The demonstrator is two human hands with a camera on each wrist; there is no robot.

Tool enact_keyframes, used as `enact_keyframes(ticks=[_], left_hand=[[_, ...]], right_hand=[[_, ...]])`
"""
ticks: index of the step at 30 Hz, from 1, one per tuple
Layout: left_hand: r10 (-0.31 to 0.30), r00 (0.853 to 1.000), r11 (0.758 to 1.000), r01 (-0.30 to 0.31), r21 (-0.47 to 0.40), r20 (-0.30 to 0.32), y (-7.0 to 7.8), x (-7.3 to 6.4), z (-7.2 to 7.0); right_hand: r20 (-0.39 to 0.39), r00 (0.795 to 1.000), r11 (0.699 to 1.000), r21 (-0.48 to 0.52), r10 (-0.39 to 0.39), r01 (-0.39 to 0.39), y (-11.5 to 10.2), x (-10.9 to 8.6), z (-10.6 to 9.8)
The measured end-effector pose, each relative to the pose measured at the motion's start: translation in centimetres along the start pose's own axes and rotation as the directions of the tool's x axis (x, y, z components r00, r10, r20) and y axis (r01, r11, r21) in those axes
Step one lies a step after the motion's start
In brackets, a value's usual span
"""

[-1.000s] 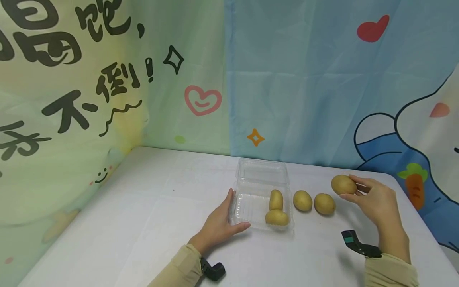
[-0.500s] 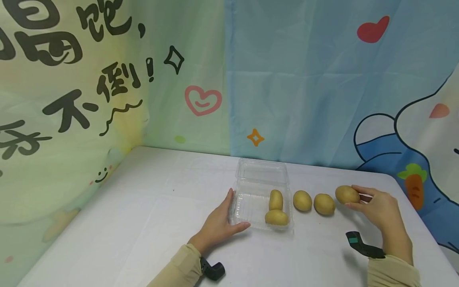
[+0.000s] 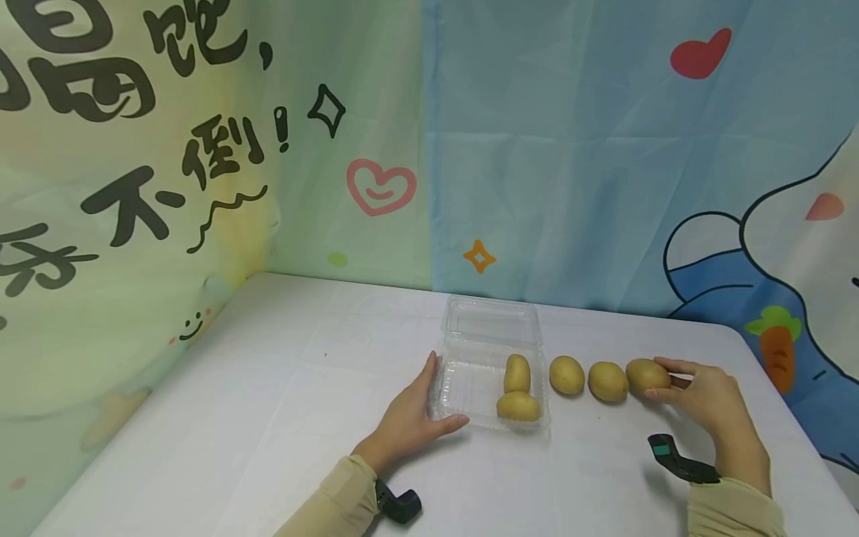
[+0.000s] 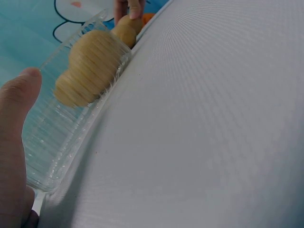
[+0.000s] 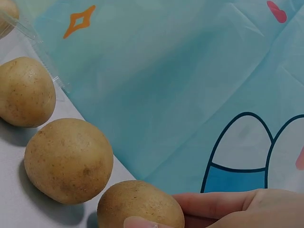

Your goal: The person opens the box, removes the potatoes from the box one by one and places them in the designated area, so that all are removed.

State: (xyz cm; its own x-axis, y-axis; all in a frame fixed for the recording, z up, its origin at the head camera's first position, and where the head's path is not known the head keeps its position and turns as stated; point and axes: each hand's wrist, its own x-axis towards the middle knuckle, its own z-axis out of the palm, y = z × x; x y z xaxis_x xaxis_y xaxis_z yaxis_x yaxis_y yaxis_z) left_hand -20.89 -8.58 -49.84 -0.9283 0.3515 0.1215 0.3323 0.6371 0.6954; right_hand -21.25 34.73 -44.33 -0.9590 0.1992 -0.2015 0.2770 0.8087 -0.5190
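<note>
My right hand (image 3: 710, 395) pinches a potato (image 3: 647, 377) between thumb and fingers, low over the table at the right end of a row. To its left in the row lie two more potatoes, a round middle one (image 5: 69, 160) and one (image 3: 567, 375) closer to the clear plastic container (image 3: 463, 384). The container stands with its lid (image 3: 491, 319) folded back. Inside, on its right side, lie an upright-looking long potato (image 3: 517, 373) and a crosswise one (image 3: 519, 407). My left hand (image 3: 411, 426) rests against the container's front left corner, fingers straight along the side, thumb (image 4: 21, 95) at the front wall.
A white-covered table (image 3: 302, 418) spreads under everything. Behind it hangs a printed cloth backdrop (image 3: 537, 186), close to the table's back edge. Black camera mounts (image 3: 681, 459) sit on both wrists.
My right hand has lowered the potato and brought it beside the middle potato of the row. The left hand and the container have stayed in place.
</note>
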Motion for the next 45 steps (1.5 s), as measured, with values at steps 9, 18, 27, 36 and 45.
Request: enact_keyframes(ticks=[9, 18, 27, 36, 45], left_hand=[[0.0, 1.0, 1.0, 0.0, 0.002, -0.003, -0.11, 0.02, 0.14], [-0.001, 1.0, 1.0, 0.001, 0.0, -0.002, -0.04, 0.03, 0.01], [-0.011, 1.0, 1.0, 0.011, 0.005, 0.006, 0.07, 0.05, 0.01], [-0.02, 1.0, 1.0, 0.02, 0.005, 0.007, 0.05, 0.0, 0.03], [-0.017, 1.0, 1.0, 0.017, 0.007, 0.001, 0.02, 0.05, 0.04]], right_hand=[[0.033, 0.999, 0.998, -0.034, -0.043, 0.044, 0.35, -0.09, 0.02], [0.065, 0.998, 1.0, -0.021, -0.02, 0.022, 0.5, 0.22, 0.03], [0.108, 0.992, 0.997, -0.031, -0.068, 0.072, 0.48, -0.21, -0.61], [0.101, 0.991, 0.996, -0.005, -0.084, 0.085, 0.57, -0.31, -0.72], [0.077, 0.994, 0.997, 0.007, -0.08, 0.079, 0.3, -0.51, -0.91]])
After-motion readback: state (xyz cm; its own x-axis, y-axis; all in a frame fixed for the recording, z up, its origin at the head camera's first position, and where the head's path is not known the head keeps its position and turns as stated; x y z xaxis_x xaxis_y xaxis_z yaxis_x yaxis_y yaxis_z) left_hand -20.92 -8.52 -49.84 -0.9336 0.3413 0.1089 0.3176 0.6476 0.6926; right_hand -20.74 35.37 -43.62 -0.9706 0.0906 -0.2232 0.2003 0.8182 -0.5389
